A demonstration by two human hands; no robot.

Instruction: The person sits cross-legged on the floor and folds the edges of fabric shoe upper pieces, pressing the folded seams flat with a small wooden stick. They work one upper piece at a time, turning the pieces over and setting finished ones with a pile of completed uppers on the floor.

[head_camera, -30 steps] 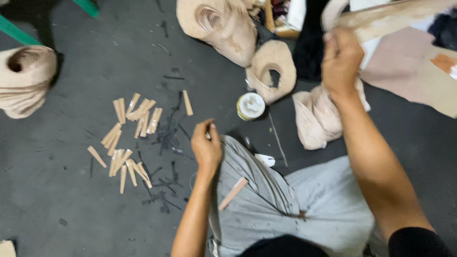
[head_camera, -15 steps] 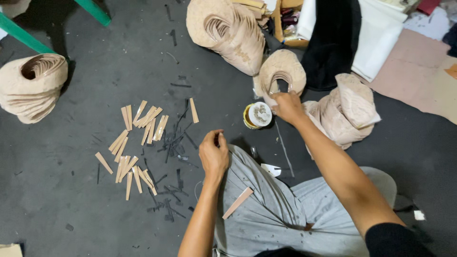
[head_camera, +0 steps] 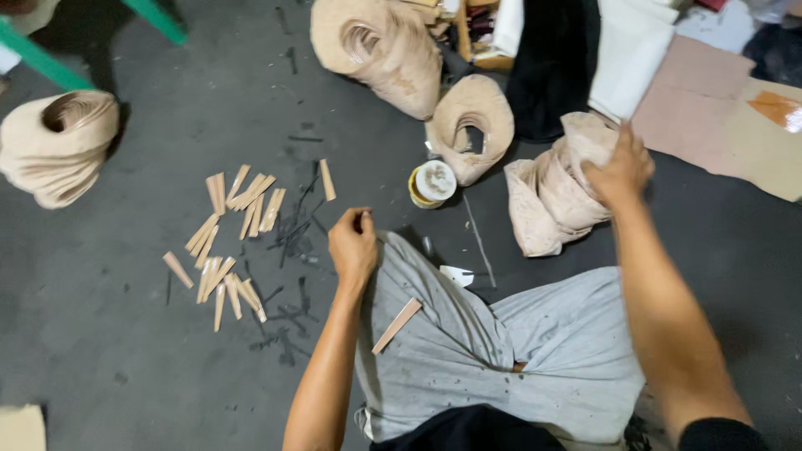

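Both hands busy: right hand (head_camera: 620,171) grips tan bundle (head_camera: 558,194), left hand (head_camera: 352,247) seemingly pinched.

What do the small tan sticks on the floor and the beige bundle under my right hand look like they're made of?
The small tan sticks look like thin, unfinished wood: flat, pale, matte, tapered. The beige bundle under the right hand looks like stacked thin veneer or paper sheets, matte, showing layered edges; which one is unclear.

Beige strip bundle (head_camera: 558,188); tan wood slips (head_camera: 234,234); grey trousers (head_camera: 493,351); dark grey floor (head_camera: 100,351); green bar (head_camera: 42,58).
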